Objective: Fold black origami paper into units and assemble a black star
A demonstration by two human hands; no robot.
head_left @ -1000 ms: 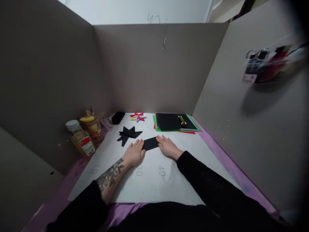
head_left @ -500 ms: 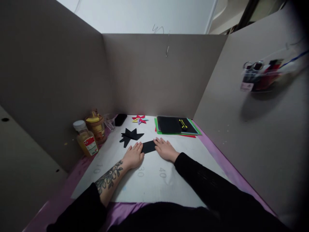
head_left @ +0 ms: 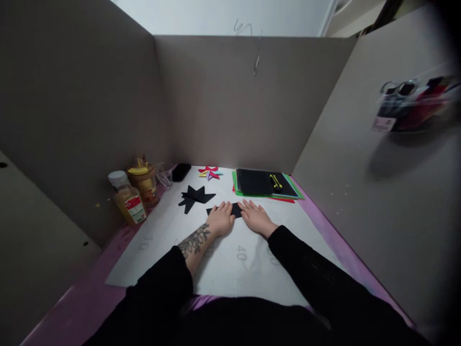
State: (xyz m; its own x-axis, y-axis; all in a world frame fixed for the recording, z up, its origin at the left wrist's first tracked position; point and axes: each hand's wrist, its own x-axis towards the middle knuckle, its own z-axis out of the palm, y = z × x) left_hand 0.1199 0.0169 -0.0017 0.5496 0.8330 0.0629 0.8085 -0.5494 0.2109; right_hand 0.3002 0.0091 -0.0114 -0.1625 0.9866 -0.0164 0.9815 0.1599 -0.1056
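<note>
A small strip of black paper (head_left: 236, 210) lies on the white sheet, partly covered by both hands. My left hand (head_left: 221, 220) rests flat across its middle, fingers stretched out. On the strip's right end lie the outstretched fingers of my right hand (head_left: 256, 217), palm down. Just beyond my left hand sits a black folded-paper piece with several points (head_left: 197, 196), like part of a star. Further back lies a multicoloured paper star (head_left: 210, 173).
A stack of coloured paper (head_left: 252, 181) lies at the back right with a yellow-and-black cutter (head_left: 275, 182) on it. At left stand a glue bottle (head_left: 130, 204), a brown cup (head_left: 144, 180), a clear cup (head_left: 164, 174) and a phone (head_left: 181, 172). A pouch with scissors (head_left: 406, 110) hangs on the right wall.
My left hand has slid right along the black strip, closer to my right hand, uncovering the strip's left end. The view has shifted slightly.
</note>
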